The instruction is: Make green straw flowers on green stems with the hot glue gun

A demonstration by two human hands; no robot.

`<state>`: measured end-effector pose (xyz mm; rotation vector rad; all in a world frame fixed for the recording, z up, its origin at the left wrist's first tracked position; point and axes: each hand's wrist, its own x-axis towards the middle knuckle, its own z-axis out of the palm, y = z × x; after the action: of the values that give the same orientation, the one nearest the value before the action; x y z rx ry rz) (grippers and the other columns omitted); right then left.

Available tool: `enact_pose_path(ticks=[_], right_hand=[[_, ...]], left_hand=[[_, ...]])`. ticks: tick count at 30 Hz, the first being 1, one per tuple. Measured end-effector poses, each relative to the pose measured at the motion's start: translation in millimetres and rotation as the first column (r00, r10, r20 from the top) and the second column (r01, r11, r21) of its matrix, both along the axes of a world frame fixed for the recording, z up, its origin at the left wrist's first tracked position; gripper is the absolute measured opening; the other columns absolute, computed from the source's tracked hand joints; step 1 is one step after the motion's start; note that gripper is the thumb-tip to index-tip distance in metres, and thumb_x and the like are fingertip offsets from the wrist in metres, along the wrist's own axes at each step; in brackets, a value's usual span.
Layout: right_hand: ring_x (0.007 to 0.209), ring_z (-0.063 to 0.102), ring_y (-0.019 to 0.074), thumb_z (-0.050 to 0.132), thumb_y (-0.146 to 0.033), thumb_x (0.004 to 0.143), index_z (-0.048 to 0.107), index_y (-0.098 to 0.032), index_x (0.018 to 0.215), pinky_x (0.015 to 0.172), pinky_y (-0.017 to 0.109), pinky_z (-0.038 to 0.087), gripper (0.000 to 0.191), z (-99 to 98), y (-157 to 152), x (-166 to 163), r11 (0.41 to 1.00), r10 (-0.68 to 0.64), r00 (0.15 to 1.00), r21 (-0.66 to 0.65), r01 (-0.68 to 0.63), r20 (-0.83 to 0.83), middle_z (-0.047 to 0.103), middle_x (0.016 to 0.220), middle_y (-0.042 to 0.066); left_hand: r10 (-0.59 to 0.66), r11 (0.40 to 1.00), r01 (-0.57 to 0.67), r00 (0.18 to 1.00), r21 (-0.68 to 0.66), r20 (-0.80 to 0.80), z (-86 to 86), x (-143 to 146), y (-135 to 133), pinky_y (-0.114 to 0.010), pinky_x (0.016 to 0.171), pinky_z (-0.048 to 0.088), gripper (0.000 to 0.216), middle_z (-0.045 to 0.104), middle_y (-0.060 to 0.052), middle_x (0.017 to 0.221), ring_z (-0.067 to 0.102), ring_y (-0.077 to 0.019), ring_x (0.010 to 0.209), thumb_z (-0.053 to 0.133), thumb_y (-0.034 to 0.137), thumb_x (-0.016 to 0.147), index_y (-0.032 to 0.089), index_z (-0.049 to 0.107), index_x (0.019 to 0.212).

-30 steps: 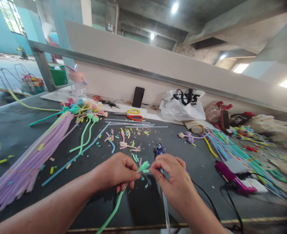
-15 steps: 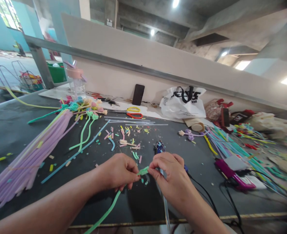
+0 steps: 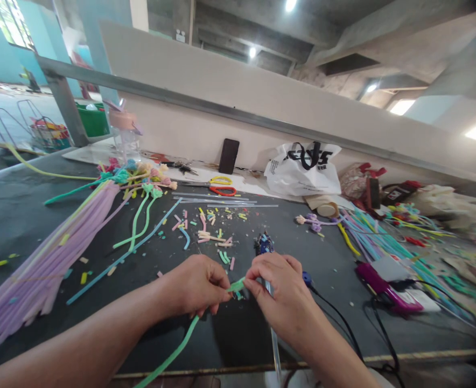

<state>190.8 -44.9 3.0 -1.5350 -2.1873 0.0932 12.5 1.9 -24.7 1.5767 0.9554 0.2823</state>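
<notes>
My left hand and my right hand meet low in the middle of the head view, both pinched on the end of a green foam strip. The strip trails down and left from my left hand over the table's near edge. Its short tip shows between the two sets of fingertips. Just behind my right hand lies a blue glue gun on the dark table, and a clear glue stick runs down under my right wrist.
A bundle of lilac strips lies at the left, with coloured knotted strips behind it. Cut scraps, scissors, a phone and a white bag sit farther back. A magenta tool with cables and more strips fill the right.
The folded green tip between my fingers has been drawn lower and tighter. Both hands stay together in nearly the same place.
</notes>
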Motion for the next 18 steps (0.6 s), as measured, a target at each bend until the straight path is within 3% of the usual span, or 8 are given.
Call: enact_pose_path(ticks=[18], right_hand=[[0.075, 0.058, 0.0151, 0.052, -0.008, 0.075, 0.048, -0.020, 0.066, 0.082, 0.036, 0.034, 0.016, -11.4, 7, 5, 0.997, 0.070, 0.997, -0.034, -0.072, -0.044, 0.063, 0.077, 0.000]], left_hand=[[-0.004, 1.000, 0.004, 1.000, -0.029, 0.018, 1.2, 0, 0, -0.017, 0.033, 0.033, 0.017, 0.051, 0.005, 0.046, 0.040, -0.0068, 0.034, 0.055, 0.032, 0.066, 0.016, 0.057, 0.060]])
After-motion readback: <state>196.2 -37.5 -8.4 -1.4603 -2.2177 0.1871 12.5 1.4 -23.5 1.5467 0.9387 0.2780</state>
